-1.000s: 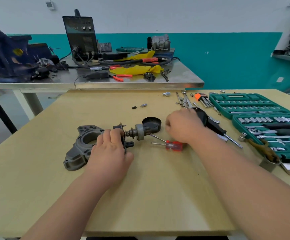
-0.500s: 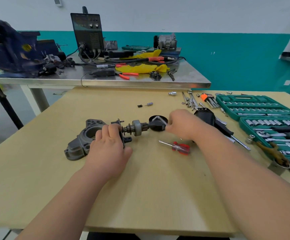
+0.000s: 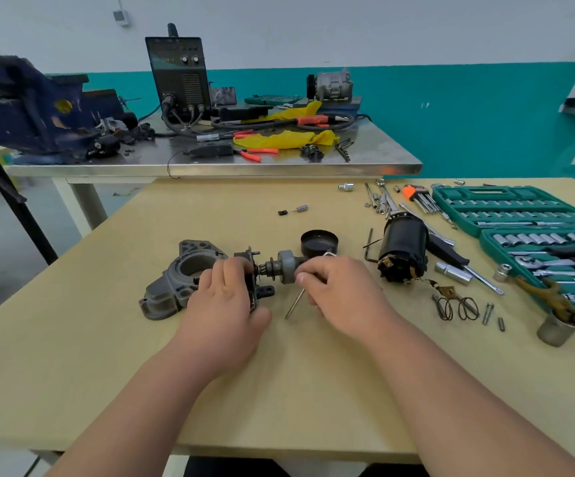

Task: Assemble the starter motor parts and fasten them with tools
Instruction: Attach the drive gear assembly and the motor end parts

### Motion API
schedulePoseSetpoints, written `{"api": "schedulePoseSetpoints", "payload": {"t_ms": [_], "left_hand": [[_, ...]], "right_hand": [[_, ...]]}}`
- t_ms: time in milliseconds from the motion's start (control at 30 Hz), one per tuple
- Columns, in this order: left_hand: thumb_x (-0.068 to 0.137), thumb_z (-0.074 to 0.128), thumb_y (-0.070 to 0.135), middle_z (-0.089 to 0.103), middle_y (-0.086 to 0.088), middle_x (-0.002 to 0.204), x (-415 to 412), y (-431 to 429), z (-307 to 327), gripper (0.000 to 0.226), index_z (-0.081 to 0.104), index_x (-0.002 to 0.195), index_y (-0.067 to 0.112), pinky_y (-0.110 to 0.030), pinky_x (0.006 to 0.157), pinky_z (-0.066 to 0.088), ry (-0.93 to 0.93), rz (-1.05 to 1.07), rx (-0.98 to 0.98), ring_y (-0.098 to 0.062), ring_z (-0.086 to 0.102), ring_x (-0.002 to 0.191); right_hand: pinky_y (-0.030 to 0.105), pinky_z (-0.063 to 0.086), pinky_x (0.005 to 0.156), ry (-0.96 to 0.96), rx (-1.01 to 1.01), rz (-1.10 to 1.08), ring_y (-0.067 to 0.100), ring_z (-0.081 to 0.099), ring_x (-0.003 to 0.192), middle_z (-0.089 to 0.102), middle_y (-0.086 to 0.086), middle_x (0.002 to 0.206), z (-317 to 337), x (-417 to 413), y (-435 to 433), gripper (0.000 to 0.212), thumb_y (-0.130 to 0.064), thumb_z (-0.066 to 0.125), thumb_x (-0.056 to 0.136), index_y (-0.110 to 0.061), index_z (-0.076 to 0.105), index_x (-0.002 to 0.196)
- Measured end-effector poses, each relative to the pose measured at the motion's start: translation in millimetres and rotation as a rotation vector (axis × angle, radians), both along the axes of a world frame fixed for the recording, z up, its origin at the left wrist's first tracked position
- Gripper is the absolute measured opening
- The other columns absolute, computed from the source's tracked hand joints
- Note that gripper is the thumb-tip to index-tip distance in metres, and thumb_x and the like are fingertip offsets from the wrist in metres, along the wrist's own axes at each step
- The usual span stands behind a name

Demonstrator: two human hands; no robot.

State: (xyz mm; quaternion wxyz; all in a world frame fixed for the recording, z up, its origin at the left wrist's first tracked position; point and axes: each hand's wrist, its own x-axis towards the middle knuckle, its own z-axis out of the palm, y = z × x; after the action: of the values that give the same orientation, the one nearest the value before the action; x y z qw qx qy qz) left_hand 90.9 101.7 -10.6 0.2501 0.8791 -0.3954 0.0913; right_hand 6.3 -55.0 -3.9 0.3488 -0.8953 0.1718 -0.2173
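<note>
Bracing left hand (image 3: 224,304): curled round the black plate (image 3: 247,261), gear shaft (image 3: 286,266) held steady for fitting.
Right hand (image 3: 337,294): thin tool (image 3: 329,254) pinched at the shaft's end.
Place: tabletop (image 3: 279,390) middle, housing (image 3: 176,284) just beside.

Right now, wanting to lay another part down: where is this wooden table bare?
Bare: the table nearer you than the grey housing, and the far-left strip between housing and steel bench. Crowded: the right, from the black motor past the springs to the socket set.
</note>
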Motion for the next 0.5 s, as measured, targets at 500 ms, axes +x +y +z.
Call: {"api": "schedulePoseSetpoints", "payload": {"t_ms": [500], "left_hand": [[0.088, 0.05, 0.029, 0.03, 0.005, 0.112, -12, 12, 0, 0.044, 0.03, 0.126, 0.018, -0.024, 0.093, 0.03, -0.013, -0.036, 0.003, -0.017, 0.032, 0.114]], "right_hand": [[0.036, 0.044, 0.088, 0.418, -0.648, 0.375, 0.017, 0.045, 0.111, 0.054, -0.007, 0.115, 4, -38, 13, 0.03, -0.027, 0.04, 0.097, -0.031, 0.062, 0.115]]}}
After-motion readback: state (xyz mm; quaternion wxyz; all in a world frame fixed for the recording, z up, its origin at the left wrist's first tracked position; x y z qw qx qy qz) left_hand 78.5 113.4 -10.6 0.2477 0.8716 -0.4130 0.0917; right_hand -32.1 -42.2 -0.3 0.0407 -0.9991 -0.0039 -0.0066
